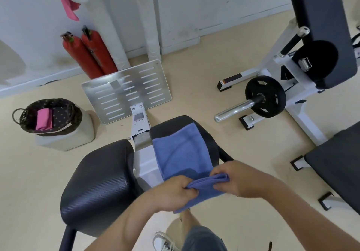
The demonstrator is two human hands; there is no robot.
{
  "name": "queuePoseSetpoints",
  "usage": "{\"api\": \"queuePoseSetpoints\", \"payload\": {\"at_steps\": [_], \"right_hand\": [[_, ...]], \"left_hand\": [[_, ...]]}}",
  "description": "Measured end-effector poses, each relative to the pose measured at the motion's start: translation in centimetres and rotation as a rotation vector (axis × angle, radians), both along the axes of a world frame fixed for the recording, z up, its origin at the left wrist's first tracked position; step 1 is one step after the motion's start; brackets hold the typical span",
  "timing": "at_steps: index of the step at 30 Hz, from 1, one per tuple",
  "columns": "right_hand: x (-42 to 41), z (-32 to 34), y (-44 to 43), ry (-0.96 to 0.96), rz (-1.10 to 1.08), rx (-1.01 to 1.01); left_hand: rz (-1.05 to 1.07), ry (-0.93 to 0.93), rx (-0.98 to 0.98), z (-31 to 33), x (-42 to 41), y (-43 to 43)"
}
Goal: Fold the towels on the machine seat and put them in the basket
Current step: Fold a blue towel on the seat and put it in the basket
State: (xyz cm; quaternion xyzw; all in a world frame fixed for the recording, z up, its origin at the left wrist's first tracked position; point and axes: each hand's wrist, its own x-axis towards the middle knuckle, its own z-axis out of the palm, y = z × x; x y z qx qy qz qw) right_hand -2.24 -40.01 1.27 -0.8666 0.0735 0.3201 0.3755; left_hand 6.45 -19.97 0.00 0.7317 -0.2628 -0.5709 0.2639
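Both the left hand [175,190] and right hand [231,180] pinch the near edge of the blue towel [181,153] lying on the right seat pad [208,133].

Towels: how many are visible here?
2: a blue towel on the seat pad, held by left hand and right hand; a folded pink towel in the basket. A hanging pink cloth may be a third.

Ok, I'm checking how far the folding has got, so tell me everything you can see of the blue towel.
The blue towel is plain mid-blue, soft-looking cloth. Its far part lies flat, lightly creased, over the black seat pad on the right. Its near edge is bunched and lifted, gripped by the left hand and the right hand close together, with a flap hanging below them.
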Motion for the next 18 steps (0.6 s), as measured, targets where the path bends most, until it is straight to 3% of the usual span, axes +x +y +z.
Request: {"api": "queuePoseSetpoints", "payload": {"at_steps": [4, 8, 12, 18], "right_hand": [[3.2, 0.3, -0.6, -0.103, -0.267, 0.173], [6.5, -0.4, 0.0, -0.216, -0.453, 0.165], [9.3, -1.7, 0.9, -0.209, -0.469, -0.048], [10.9, -2.8, 1.7, -0.232, -0.323, -0.322]], "left_hand": [[0.214, 0.013, 0.008, 0.9, 3.3, 0.1], [0.305, -0.122, -0.042, 1.8, 7.0, 0.0], [0.411, -0.117, -0.018, 1.3, 9.9, -0.3], [0.399, -0.291, 0.094, -1.6, 10.9, -0.2]]}}
